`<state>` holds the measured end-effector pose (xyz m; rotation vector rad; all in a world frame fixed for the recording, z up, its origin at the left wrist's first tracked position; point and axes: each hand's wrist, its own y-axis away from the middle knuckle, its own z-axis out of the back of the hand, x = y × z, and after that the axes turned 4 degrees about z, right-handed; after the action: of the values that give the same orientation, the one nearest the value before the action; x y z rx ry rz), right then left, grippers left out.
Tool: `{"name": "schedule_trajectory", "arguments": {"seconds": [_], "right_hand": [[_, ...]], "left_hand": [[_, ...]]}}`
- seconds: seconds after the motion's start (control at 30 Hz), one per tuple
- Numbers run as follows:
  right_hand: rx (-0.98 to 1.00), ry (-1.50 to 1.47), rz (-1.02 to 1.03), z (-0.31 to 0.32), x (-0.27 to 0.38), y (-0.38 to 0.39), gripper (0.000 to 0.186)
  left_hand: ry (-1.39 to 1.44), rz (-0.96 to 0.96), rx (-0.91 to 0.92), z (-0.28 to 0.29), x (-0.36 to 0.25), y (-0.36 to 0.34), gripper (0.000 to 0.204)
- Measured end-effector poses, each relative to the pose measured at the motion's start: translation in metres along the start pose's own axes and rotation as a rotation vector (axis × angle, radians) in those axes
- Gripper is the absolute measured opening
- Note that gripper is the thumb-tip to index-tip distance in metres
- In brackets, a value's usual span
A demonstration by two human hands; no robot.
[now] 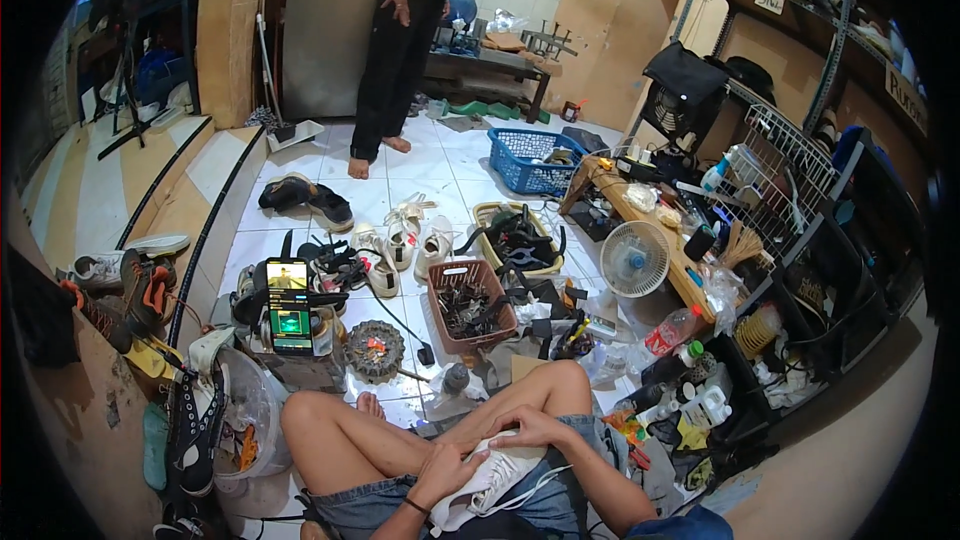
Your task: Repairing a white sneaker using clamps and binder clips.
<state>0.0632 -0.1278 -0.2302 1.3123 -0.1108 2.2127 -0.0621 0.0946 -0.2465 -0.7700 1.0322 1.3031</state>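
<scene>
In the head view a white lace-up shoe (482,490) rests in my lap with its loose laces trailing to the right. My left hand (440,465) has its fingers closed on the shoe from the left, and a dark band circles that wrist. My right hand (530,425) grips the shoe's upper end, fingers bent over it.
A propped phone (289,305), white sneakers (434,245), a brown basket (462,305) of tools, a yellow crate (515,240), a blue basket (530,160) and a fan (635,258) surround me. A wooden bench (670,240) runs along the right. Another person (385,80) stands barefoot ahead.
</scene>
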Motion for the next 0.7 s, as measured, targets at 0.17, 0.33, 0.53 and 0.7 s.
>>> {"name": "schedule_trajectory", "arguments": {"seconds": [0.17, 0.33, 0.53, 0.7], "right_hand": [[-0.011, -0.034, 0.024, 0.001, 0.007, 0.0, 0.034], [-0.004, 0.009, 0.077, 0.006, 0.011, -0.003, 0.036], [-0.016, 0.026, 0.036, 0.001, 0.018, 0.004, 0.035], [-0.029, 0.022, -0.092, 0.0, 0.019, 0.004, 0.026]], "left_hand": [[-0.04, 0.035, 0.015, 0.0, -0.001, -0.004, 0.039], [0.019, -0.027, 0.001, 0.004, -0.004, -0.002, 0.039], [-0.034, 0.01, 0.047, 0.005, -0.008, 0.001, 0.039], [0.014, 0.042, 0.002, 0.01, -0.023, 0.008, 0.04]]}}
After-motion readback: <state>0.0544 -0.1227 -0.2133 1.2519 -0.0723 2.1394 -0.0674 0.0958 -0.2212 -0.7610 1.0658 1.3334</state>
